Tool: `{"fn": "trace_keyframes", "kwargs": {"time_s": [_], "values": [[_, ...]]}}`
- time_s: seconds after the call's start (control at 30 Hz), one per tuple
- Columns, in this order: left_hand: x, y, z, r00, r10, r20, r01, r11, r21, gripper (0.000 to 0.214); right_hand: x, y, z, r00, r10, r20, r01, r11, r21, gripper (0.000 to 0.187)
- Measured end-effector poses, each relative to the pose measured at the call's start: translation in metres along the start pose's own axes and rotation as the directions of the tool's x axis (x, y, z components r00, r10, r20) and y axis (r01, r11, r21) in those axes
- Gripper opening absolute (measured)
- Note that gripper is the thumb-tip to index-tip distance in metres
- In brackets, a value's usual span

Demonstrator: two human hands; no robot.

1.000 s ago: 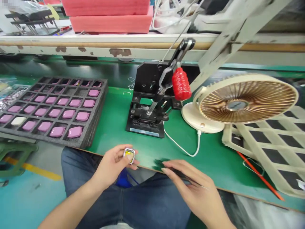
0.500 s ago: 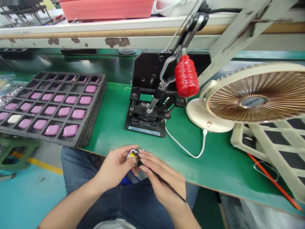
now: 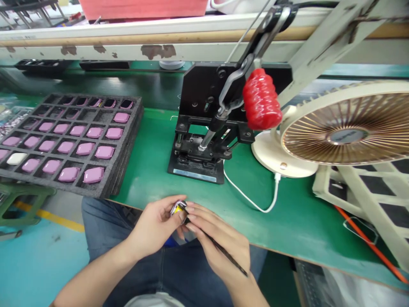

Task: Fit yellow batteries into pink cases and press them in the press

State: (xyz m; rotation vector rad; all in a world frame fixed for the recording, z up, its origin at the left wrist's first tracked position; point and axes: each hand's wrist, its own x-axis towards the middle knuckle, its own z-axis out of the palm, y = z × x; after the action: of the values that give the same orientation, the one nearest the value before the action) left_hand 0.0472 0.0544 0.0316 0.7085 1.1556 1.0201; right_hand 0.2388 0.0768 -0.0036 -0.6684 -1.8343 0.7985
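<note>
Since the earliest head view, the right hand (image 3: 220,238) has swung in from well apart over the counter (image 3: 153,166) to meet the left hand (image 3: 153,226); against the middle frame, both hands look nearly unchanged, and the view has shifted only slightly.

In the head view, the small case (image 3: 178,209) sits between the two hands, just above the person's lap at the counter's near edge. Its face is uncovered, with a yellow part showing inside a shiny rim, so work on this piece looks partway done, with closing it up apparently still left. How many other pieces are finished cannot be told: the foam tray (image 3: 110,181) to the left holds rows of pink pieces (image 3: 93,175), one white piece (image 3: 16,159) and, towards the back, dark-faced ones.

The left forearm slants up from the lower left, its fingers curled behind the case and its thumb over the front, pinching it firmly. The right forearm rises from the lower right, fingers stretched forward and closed around a slim dark tool (image 3: 225,253), whose shaft runs back under the palm. Its tip reaches the case; whether it touches the yellow part is hidden by the fingers. Beyond stands a black press (image 3: 191,91) with a red grip (image 3: 262,100).
</note>
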Motion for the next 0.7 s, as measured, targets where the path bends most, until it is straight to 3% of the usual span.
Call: {"fn": "trace_keyframes", "kwargs": {"time_s": [0.43,0.7], "values": [[-0.001,-0.004,0.0006,0.998,0.032,-0.048,-0.026,0.992,0.124,0.053,-0.0009,-0.0013,-0.0008,0.999,-0.041,0.018,0.042,0.999,-0.02,0.051],[-0.0001,-0.0023,-0.0026,0.999,-0.023,0.039,0.024,1.0,-0.019,0.068,-0.0056,0.0042,0.0004,0.992,-0.113,0.063,0.116,0.992,-0.058,0.054]]}}
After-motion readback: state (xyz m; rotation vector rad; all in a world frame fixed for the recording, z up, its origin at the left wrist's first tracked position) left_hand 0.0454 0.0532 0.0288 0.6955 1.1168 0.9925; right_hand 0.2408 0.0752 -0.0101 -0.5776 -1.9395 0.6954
